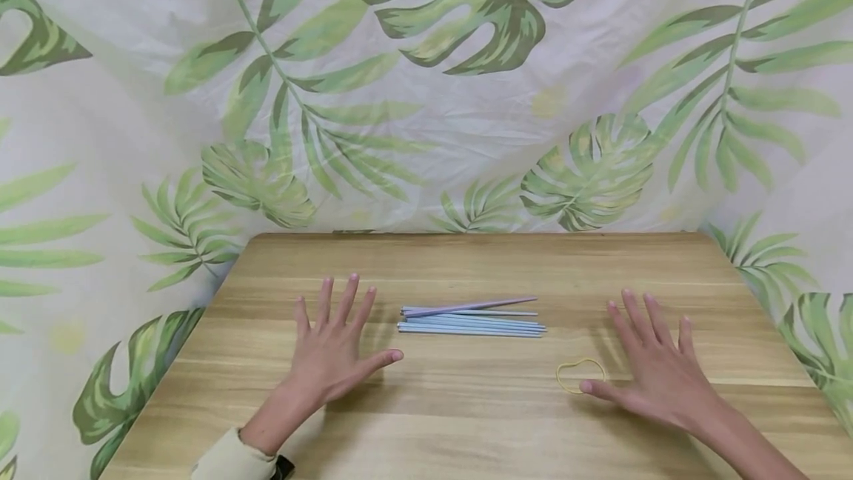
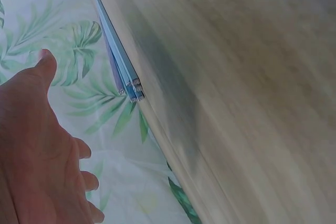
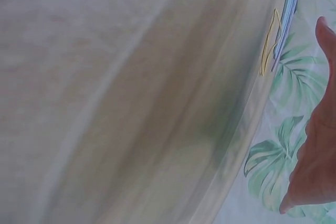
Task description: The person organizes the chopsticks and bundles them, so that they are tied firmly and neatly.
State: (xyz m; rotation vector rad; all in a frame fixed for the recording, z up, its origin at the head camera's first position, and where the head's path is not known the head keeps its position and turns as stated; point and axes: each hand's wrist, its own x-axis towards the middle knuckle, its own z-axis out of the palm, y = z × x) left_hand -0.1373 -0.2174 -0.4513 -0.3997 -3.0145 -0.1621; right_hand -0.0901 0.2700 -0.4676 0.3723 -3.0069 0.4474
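Both spread, empty: left hand (image 1: 331, 355), right hand (image 1: 663, 378); sticks (image 1: 469, 329) likely light, stiff, slick, grip mid-length; band (image 1: 557, 374) probably stretchy

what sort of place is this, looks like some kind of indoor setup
Probably a makeshift indoor workspace, though the room beyond stays hidden: a wood-grain table, a creased leaf-print backdrop behind it, and thin sticks lying on the tabletop.

Got sticks (image 1: 473, 324) crosswise on table (image 1: 466, 406), between left hand (image 1: 329, 358) and right hand (image 1: 666, 384). Got band (image 1: 557, 374) on table too, right of sticks and nearer the camera, partly overlapped by right hand in head view. Got cloth (image 1: 466, 124) behind table and past both its sides
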